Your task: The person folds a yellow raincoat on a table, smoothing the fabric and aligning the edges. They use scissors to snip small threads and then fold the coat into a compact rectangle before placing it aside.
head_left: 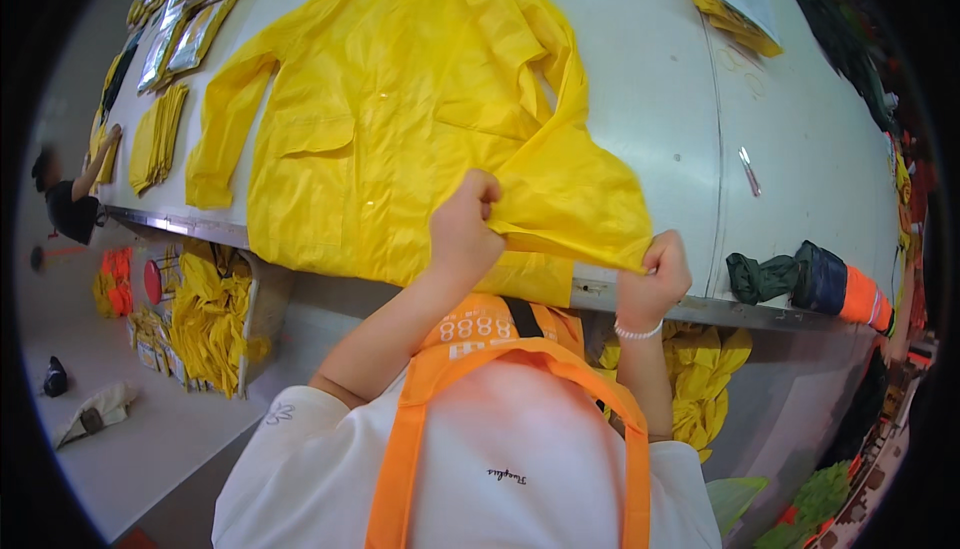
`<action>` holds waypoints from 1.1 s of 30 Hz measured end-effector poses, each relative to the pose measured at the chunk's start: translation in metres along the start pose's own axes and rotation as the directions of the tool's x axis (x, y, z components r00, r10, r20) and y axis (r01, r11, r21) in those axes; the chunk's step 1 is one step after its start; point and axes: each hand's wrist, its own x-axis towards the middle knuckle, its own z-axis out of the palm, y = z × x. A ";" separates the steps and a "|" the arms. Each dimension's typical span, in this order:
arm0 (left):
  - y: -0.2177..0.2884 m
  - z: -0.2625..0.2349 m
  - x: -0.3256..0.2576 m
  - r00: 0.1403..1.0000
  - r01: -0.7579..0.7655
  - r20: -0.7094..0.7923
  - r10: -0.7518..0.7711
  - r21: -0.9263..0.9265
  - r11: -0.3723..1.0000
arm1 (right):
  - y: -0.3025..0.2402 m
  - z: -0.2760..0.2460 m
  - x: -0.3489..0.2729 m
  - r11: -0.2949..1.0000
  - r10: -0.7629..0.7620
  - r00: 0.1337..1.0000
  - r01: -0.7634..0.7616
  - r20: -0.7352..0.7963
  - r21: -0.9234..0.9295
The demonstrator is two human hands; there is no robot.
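A yellow rain jacket [400, 79] lies spread on the pale worktable, its collar at the far edge of view and its hem toward me. Two chest-side flaps and a row of snaps show on its front. My left hand [465, 229] is closed on the jacket's cloth near the lower front. At the table's near edge, my right hand [653, 279] pinches the end of the sleeve on the right side. Between both hands the yellow cloth is drawn taut and lifted a little. A beaded bracelet circles my right wrist.
Folded yellow garments [158, 139] and silvery packages [195, 34] lie at the far left. Snips [750, 171] rest right of the jacket. Dark and orange rolled cloth [840, 284] sits at the right edge. A bin of yellow cloth [212, 319] stands lower left; another person [72, 204] works beyond.
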 end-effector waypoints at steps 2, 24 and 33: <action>-0.004 -0.001 0.011 1.000 0.014 -0.012 -0.015 -0.029 0.999 | -0.026 -0.004 0.003 0.985 -0.148 0.988 0.144 0.045 0.090; -0.006 -0.028 0.006 0.985 0.171 0.058 -0.165 -0.528 0.832 | -0.061 0.007 -0.001 0.872 -0.398 0.895 0.300 0.201 0.387; 0.055 -0.047 0.013 0.746 -0.663 0.234 0.624 0.344 0.665 | -0.063 0.012 -0.004 0.843 -0.477 0.788 0.284 0.390 0.456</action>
